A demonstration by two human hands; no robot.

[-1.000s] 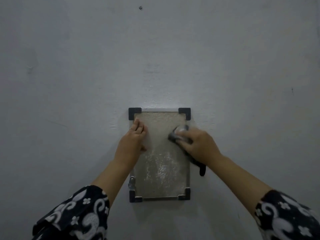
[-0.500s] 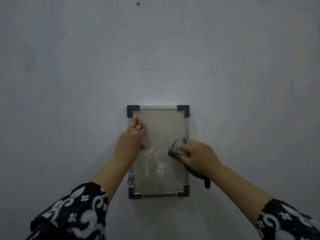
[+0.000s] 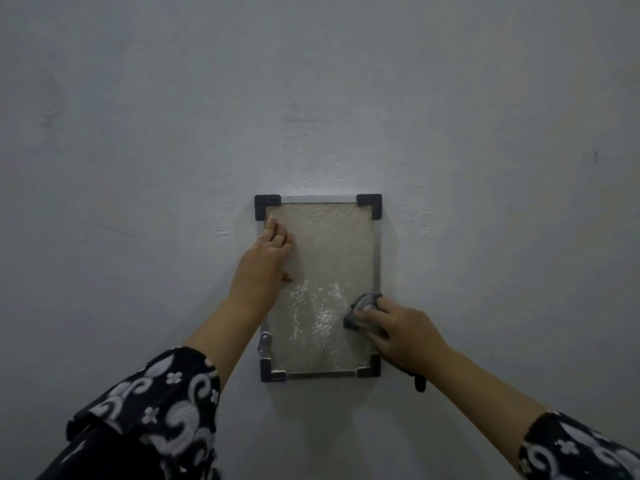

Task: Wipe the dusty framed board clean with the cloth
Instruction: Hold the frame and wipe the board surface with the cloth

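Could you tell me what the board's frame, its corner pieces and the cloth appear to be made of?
Frame edge: thin, silvery, slightly shiny, probably metal. Corner pieces: matte black, likely plastic. Cloth: soft grey fabric, bunched in folds.

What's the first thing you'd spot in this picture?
A small dusty framed board with black corner pieces sits in the middle of a plain pale grey surface. The left hand presses its upper left side, while the right hand holds a crumpled grey cloth at its lower right.
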